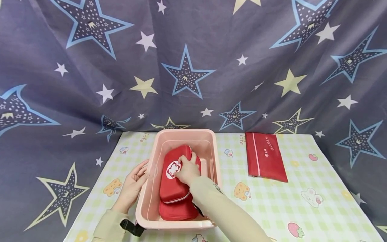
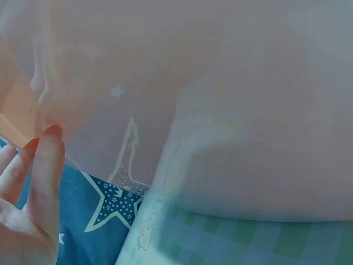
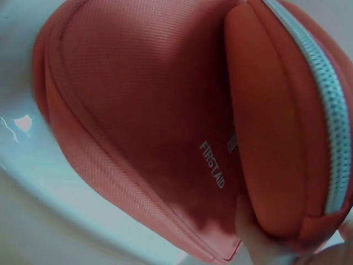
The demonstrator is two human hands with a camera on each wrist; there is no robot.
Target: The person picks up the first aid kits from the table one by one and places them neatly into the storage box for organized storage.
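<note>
A pink plastic bin (image 1: 145, 215) holds two red zippered cases, one lying partly over the other. The upper first aid case (image 1: 173, 188) bears a white round emblem and sits tilted. Under it, the lower first aid case (image 3: 138, 110) shows "FIRST AID" lettering in the right wrist view. My right hand (image 1: 188, 170) reaches into the bin and grips the upper case, fingers over its right side. Outside the bin, my left hand (image 1: 134, 185) touches the left wall with extended fingertips; the left wrist view shows these fingers (image 2: 47, 182) against the translucent plastic.
A flat red pouch (image 1: 266, 156) with a white stripe lies on the table's right side. The table (image 1: 302, 215) has a green checked cloth with cartoon prints. Behind it hangs a dark star-patterned curtain (image 1: 217, 94).
</note>
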